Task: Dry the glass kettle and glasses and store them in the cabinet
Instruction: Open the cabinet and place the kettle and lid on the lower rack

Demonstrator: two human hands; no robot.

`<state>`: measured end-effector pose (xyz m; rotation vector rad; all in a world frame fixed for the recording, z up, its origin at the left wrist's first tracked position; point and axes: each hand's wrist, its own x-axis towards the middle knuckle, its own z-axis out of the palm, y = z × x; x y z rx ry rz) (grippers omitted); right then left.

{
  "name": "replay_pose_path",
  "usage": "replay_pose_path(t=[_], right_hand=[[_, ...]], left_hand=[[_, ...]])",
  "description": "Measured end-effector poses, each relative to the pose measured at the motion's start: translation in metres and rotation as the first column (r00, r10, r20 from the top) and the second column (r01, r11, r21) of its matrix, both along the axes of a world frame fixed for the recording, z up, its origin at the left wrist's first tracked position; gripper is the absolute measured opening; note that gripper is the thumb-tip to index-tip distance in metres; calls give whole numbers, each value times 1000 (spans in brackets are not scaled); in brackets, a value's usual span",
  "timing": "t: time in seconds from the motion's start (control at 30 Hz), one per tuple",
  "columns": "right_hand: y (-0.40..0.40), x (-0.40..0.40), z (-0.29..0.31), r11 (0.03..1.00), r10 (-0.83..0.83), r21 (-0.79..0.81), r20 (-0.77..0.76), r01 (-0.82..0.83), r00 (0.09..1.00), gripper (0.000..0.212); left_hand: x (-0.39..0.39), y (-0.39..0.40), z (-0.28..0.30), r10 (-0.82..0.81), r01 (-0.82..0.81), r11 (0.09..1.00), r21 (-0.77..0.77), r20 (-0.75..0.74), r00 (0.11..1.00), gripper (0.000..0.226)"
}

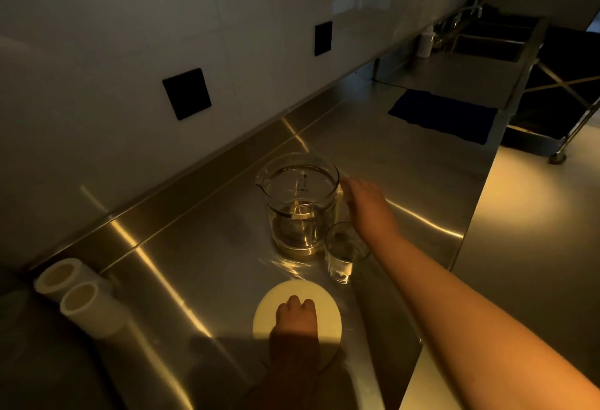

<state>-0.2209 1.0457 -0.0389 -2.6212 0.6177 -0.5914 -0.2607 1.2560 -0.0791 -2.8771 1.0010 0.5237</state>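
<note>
A clear glass kettle (300, 205) stands upright on the steel counter (194, 247), spout to the left, handle to the right. My right hand (368, 206) reaches to that handle, fingers curled round it. A small clear glass (341, 253) stands just in front of the kettle, under my right wrist. My left hand (297, 318) rests on a round white disc (297, 315) lying flat near the counter's front edge, knuckles bent.
Two white paper rolls (76, 299) lie at the left by the backsplash. A dark blue cloth (443, 115) lies farther along the counter. Beyond it are a sink (487, 42), a tap and a white bottle (425, 40). Black wall sockets (186, 92) sit on the tiles.
</note>
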Motion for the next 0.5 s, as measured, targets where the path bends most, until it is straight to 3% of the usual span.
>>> replay_pose_path(t=[0.13, 0.5], right_hand=[[-2, -4, 0, 1000, -7, -15, 3, 7, 1000, 48], [-3, -9, 4, 994, -41, -99, -43, 36, 998, 50]], left_hand=[[4, 2, 4, 27, -25, 997, -80, 19, 999, 60], [11, 4, -8, -35, 37, 999, 16, -87, 996, 60]])
